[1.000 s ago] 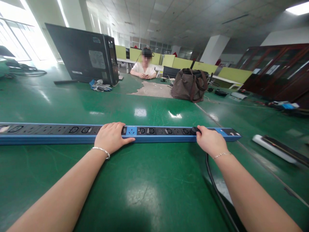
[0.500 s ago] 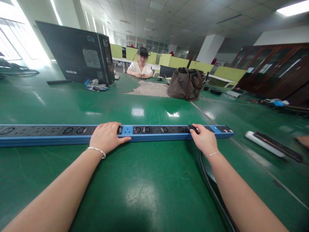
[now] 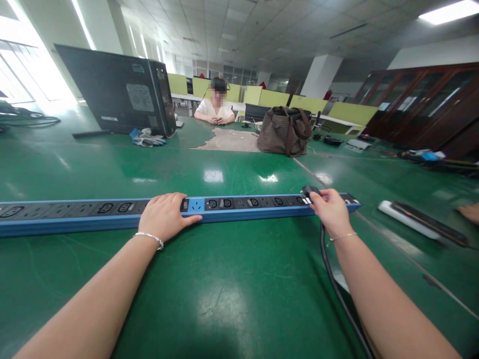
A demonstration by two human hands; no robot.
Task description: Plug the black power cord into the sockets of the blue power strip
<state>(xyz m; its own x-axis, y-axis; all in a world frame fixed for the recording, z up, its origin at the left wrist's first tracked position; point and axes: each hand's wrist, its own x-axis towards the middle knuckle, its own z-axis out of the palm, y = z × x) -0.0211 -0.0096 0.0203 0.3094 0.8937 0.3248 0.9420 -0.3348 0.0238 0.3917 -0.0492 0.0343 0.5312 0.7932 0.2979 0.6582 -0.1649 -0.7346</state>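
A long blue power strip (image 3: 239, 214) with black sockets lies across the green table. My left hand (image 3: 162, 215) is closed over its middle-left part, fingers across the top and thumb along the front edge. Near the strip's right end, my right hand (image 3: 331, 212) pinches a black plug (image 3: 311, 191). The plug is tilted, and its metal prongs show just above the sockets, out of them. From it a black cable (image 3: 331, 279) runs down past my right wrist toward the bottom edge.
A black computer case (image 3: 112, 92) stands at the back left, with gloves (image 3: 147, 137) beside it. A person (image 3: 215, 107) sits across the table. A brown bag (image 3: 284, 130) is right of them. A white and black bar (image 3: 419, 222) lies at the right, near part of another hand.
My right hand has moved right and lifted the plug off the strip, so its prongs are now visible. My left hand stays in place on the strip.
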